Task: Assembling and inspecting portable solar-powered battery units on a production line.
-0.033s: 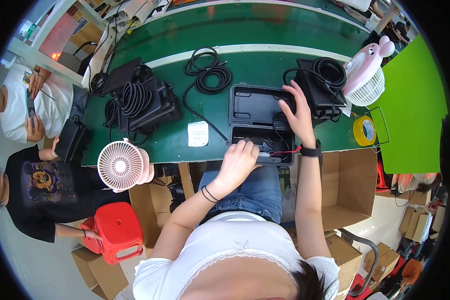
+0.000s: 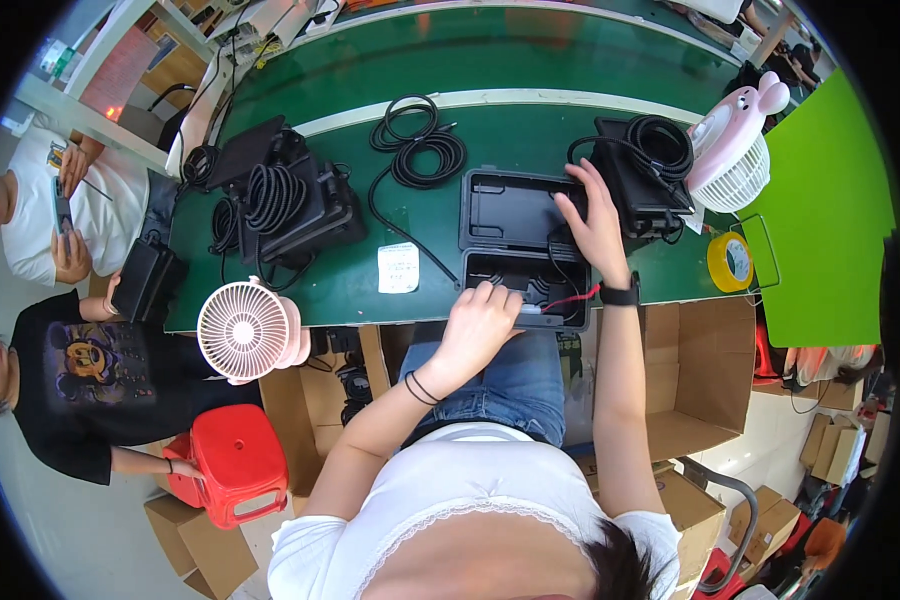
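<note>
A black plastic box (image 2: 478, 262) stands at the near edge of the green table, its lid (image 2: 515, 208) folded back flat behind it. My left hand (image 2: 482, 322) is closed over the box's near left wall, fingertips inside and thumb outside. Beside those fingertips lie a small pale part (image 2: 530, 308) and a red wire (image 2: 570, 298); the fingers partly hide the inside. My right hand (image 2: 600, 228), with a black wrist band, is open with fingers apart by the lid's right edge. A black cable (image 2: 420, 250) runs from the box's left side to a coil (image 2: 428, 155) farther back.
Stacked black boxes with coiled cables (image 2: 275, 200) stand at left, behind a pink fan (image 2: 245, 330). More black gear (image 2: 620, 175), a pink-white fan (image 2: 732, 165) and yellow tape (image 2: 730, 262) are at right. A paper slip (image 2: 398, 268) lies on the table (image 2: 320, 285). Two people sit at left.
</note>
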